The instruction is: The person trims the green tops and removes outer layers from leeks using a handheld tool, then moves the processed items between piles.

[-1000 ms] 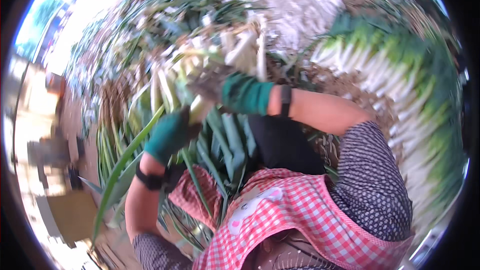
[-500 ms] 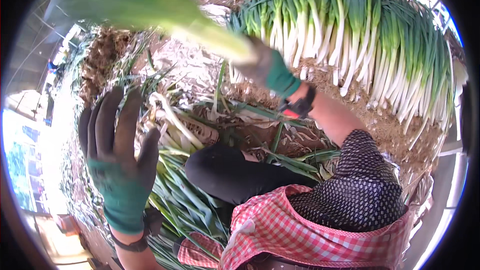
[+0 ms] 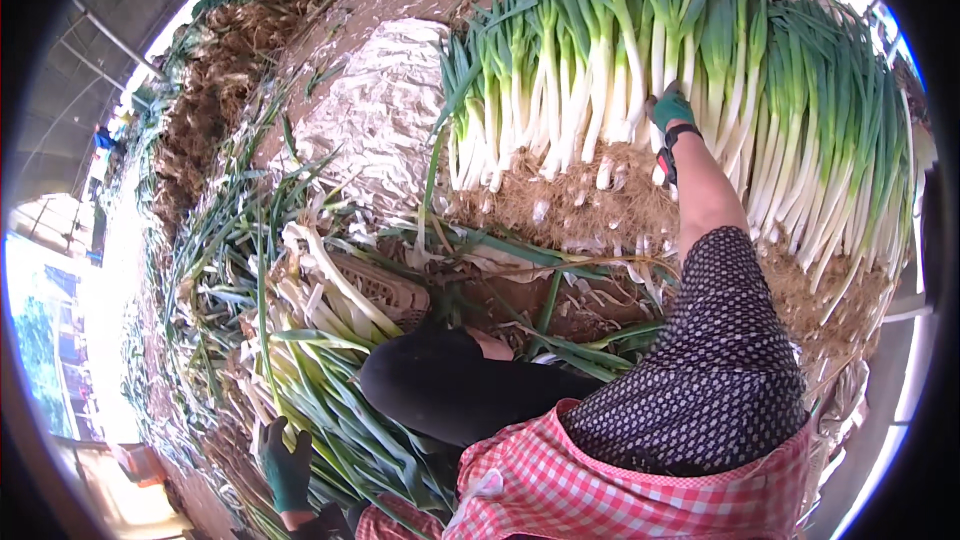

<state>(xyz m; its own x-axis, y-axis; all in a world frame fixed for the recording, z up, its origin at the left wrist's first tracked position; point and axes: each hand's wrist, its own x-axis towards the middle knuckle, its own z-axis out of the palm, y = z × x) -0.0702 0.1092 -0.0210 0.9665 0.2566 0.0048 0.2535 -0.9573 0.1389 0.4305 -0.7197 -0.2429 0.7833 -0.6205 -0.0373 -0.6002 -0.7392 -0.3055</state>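
My right hand (image 3: pixel 672 108), in a green and dark glove, reaches out to a long row of green onions (image 3: pixel 600 70). Its fingers are closed around the white stalk of a green onion (image 3: pixel 688 65) lying on top of the row; part of the fingers is hidden. At the lower left, my left hand (image 3: pixel 286 465) wears a matching glove and holds nothing. Its fingers are bent but apart, beside a heap of green onions with leaves (image 3: pixel 350 420) next to my knee.
Brown roots (image 3: pixel 570 205) stick out along the near side of the row. A crumpled pale sheet (image 3: pixel 385 120) covers soil at the centre. Loose leaf scraps (image 3: pixel 225 290) and a dark root pile (image 3: pixel 215 90) lie left. A plastic crate (image 3: pixel 395 290) sits half buried by my knee (image 3: pixel 430 380).
My right hand has swung the green onion from the upper left over to the row on the right, where it now lies. My left hand has dropped down toward the lower edge.
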